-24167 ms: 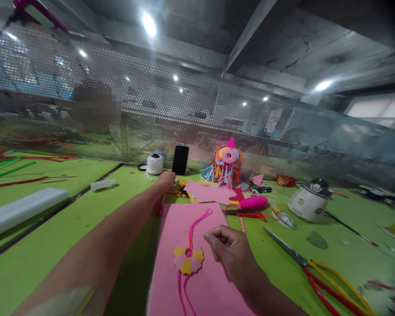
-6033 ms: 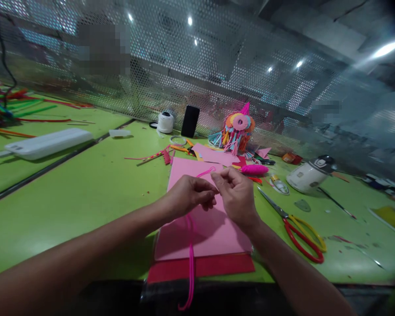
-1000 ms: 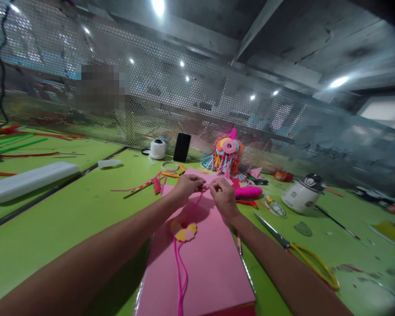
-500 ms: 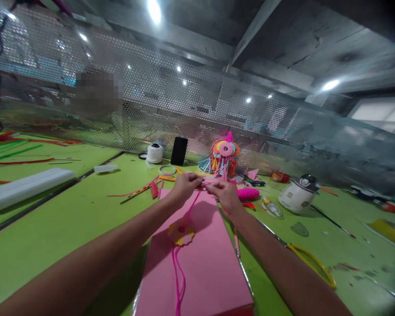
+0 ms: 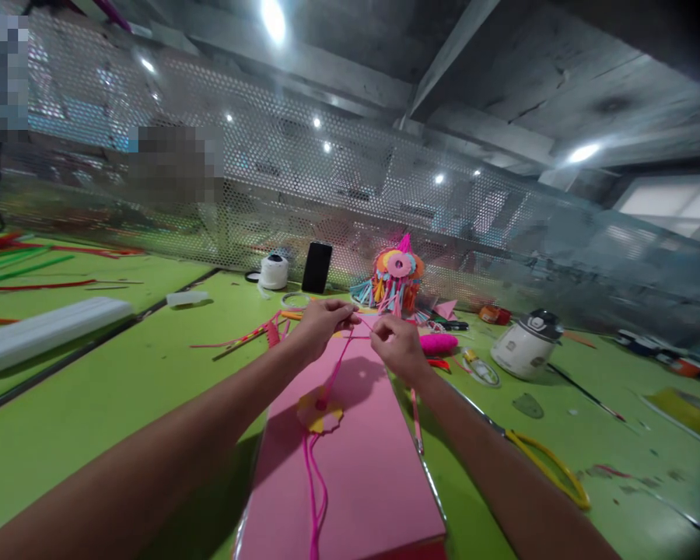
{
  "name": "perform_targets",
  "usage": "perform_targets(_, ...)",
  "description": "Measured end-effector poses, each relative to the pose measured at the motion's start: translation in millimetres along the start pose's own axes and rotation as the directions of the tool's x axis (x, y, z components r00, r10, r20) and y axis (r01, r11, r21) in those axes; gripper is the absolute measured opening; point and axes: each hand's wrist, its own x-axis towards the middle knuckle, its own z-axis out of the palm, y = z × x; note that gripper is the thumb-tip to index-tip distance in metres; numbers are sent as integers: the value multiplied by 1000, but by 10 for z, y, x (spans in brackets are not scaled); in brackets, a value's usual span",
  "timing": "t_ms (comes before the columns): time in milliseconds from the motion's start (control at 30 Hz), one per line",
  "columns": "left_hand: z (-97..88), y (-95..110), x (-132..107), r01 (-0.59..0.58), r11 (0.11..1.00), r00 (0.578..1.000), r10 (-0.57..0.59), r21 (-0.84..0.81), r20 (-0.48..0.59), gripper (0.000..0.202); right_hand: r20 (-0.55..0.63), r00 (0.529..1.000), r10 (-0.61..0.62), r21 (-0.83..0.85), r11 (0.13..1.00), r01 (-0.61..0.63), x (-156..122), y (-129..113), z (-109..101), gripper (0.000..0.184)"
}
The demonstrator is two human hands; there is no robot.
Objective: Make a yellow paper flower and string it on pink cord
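Both hands, left hand [image 5: 320,321] and right hand [image 5: 397,348], pinched a thin pink cord [image 5: 339,359] taut above the round paper flower [image 5: 319,411] on smooth pink foam [image 5: 355,474].

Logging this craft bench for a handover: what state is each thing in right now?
left hand: pinching pink cord
right hand: pinching pink cord
pink cord: straight, threaded through paper flower
paper flower: resting on pink sheet
pink sheet: lying flat
phone: upright, screen dark

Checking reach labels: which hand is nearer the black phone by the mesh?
Left. The left hand is in front of the black phone; the right hand is farther, in front and to its right. Both pinch the pink cord.
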Motion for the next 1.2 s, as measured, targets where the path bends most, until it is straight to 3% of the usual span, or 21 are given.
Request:
perform_targets(167,92,111,-74,-70,993,997,67,93,27,7,21,996,-86,-139,986,88,17,-59,-56,18)
perform_targets(333,235,133,-156,-88,986,993,77,139,85,6,-179,980,-81,-212,976,42,12,-103,-25,18)
perform_targets(433,272,85,-178,-45,994,997,38,102,70,4,-271,956,-112,-214,975,53,-1,-150,-25,18)
perform_targets(600,232,62,-206,108,994,991,-108,6,77,10,-387,888,-248,-161,967,200,-22,-213,-35,15)
perform_targets(700,234,100,-233,131,991,988,-127,-41,92,10,-362,893,-267,-131,963,235,-36,-220,-19,15)
perform_targets(833,269,158,-263,77,994,995,-72,-76,69,12,-332,901,-280,-90,960,266,-53,-225,3,14)
perform_targets(1200,219,190,-271,48,999,995,-49,15,91,24,-212,940,-268,-10,962,272,-44,-222,-29,15)
